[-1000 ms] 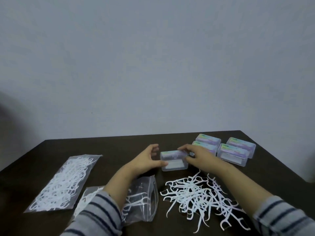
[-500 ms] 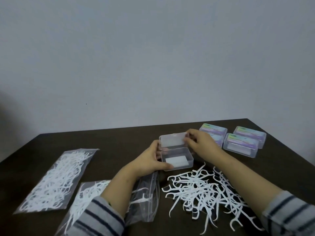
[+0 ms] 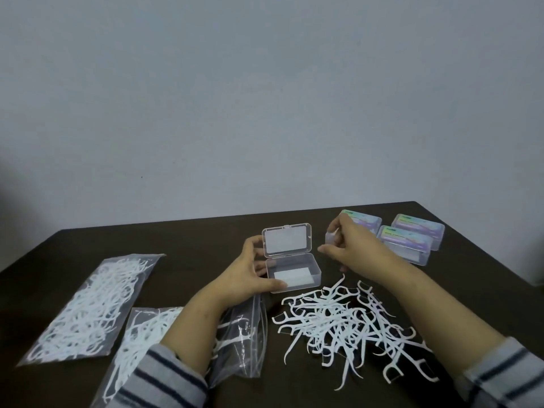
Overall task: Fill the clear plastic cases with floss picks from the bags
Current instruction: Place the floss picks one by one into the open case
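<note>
Clear plastic case (image 3: 291,267) sits open at desk centre, lid upright, only a white slip inside; left hand (image 3: 250,272) grips its near-left corner with thumb and curled fingers, right hand (image 3: 350,248) hovers just beside the lid, fingers loosely curled, holding nothing I can make out. Loose floss picks (image 3: 347,322) lie piled just in front, bags (image 3: 88,301) well left. Risk: the light case may tip or skid if the left grip slackens, and tangled picks may drag neighbours off the desk (image 3: 191,240).

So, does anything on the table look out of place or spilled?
Nothing looks damaged. The loose floss picks lie in a tangled heap on the table in front of the open case, outside any bag; this is likely on purpose, for filling. The left hand holds that case, which has no picks in it yet.
</note>
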